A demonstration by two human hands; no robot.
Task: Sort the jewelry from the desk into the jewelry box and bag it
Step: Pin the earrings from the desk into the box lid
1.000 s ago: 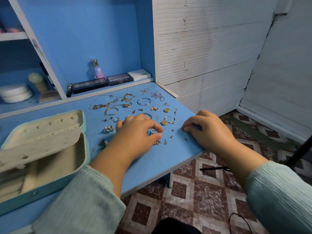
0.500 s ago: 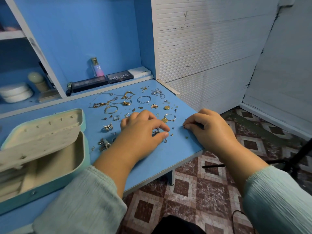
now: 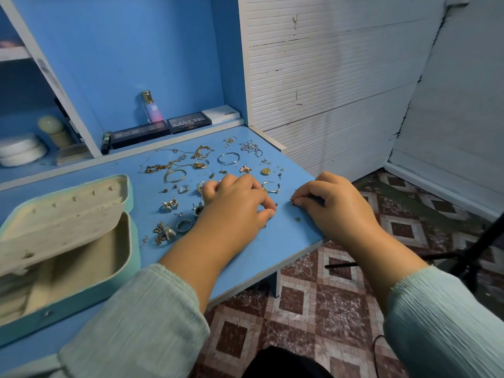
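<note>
Sorting has barely begun, by my reading: the open jewelry box (image 3: 81, 255) on the desk (image 3: 272, 249) looks empty (its near compartments are hard to see). Some two dozen pieces lie scattered beside it, chains, a bangle (image 3: 228, 158), rings and studs. The left hand (image 3: 234, 205) and right hand (image 3: 332, 205) each pinch something tiny. No bag shows.

The jewelry box (image 3: 68, 257), mint outside and cream inside, sits open at the counter's left with its lid tipped back. Gold and silver jewelry (image 3: 201, 170) lies scattered beside it on the blue counter (image 3: 261, 249): thin chains and bangles at the back, rings (image 3: 184, 224) and a butterfly piece (image 3: 169, 204) nearer, tiny studs loose among them.
</note>
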